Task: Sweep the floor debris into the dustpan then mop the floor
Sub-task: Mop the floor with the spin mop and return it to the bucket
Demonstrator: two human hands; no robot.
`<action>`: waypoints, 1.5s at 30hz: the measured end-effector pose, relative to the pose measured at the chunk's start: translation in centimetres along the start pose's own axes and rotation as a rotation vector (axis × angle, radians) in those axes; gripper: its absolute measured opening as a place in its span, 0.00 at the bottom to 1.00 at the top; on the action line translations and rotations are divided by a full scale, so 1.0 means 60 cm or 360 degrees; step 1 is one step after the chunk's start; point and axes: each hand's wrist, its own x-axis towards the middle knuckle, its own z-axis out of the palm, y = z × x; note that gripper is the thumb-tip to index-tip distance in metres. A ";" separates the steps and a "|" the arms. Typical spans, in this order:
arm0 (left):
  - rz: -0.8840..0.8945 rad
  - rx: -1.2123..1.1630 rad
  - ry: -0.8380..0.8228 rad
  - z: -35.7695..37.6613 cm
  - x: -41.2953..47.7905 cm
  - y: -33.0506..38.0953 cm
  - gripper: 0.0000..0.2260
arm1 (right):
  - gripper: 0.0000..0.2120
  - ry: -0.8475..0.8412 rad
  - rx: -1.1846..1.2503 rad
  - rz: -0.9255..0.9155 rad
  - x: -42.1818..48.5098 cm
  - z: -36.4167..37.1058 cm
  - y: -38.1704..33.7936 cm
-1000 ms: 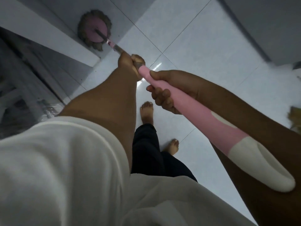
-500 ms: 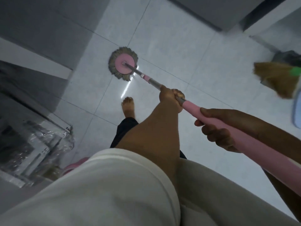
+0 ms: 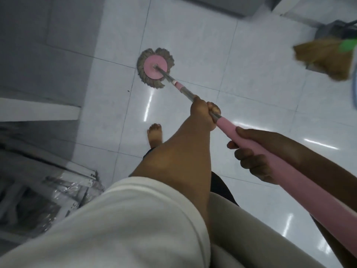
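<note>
Floor (image 3: 202, 31): white tiles, open ahead and to the right; a grey wall closes its left edge.
Mop (image 3: 155, 67): round head flat on the tiles near the left wall.
Broom (image 3: 324, 57): by the right edge.
Left hand (image 3: 202, 113): fingers closed around the metal shaft.
Right hand (image 3: 253, 151): fingers wrapped on the pink grip.

Dim, cool light; glare streaks on the floor tiles (image 3: 193, 35); the broom (image 3: 324, 59) is motion-blurred.

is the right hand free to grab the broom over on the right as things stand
Probably not. The right hand is wrapped around the pink mop handle, as is the left hand, and the broom lies across open floor, apart from both. It would have to let go first.
</note>
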 end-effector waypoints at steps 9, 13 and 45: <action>0.0173 0.0091 0.0028 -0.013 0.059 0.264 0.22 | 0.16 -0.0039 0.0067 -0.0180 0.139 0.171 -0.142; 0.0173 0.0191 0.0073 -0.029 0.072 0.301 0.23 | 0.16 -0.0069 0.0099 -0.0212 0.168 0.197 -0.144; -0.0291 0.0703 0.0050 -0.113 -0.044 -0.206 0.23 | 0.15 -0.0081 0.0805 -0.0326 -0.007 -0.018 0.319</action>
